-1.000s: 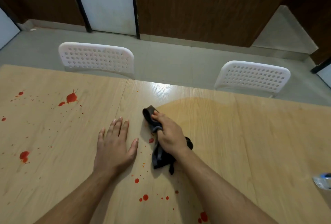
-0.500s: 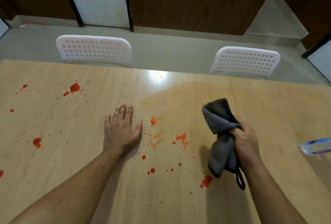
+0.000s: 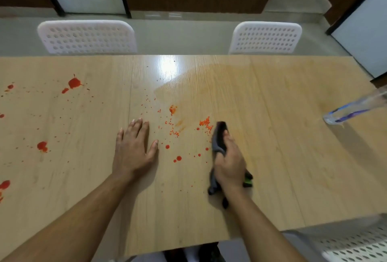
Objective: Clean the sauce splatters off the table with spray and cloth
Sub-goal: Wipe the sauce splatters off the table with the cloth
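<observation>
The person's right hand has its fingers curled around a dark grey cloth, bunched up and pressed down on the wooden table, just right of a scatter of orange-red sauce splatters. The left hand lies flat with fingers straight and slightly spread, holding nothing. Bigger red blobs sit well off to the left, a few cut off by the frame's left side. The near table edge runs just below the forearms, and the far edge sits in front of two white chairs. The spray bottle is over by the right edge, blurry and partly cropped. The wood between cloth and bottle is bare. Most of the cloth hides under the hand.
</observation>
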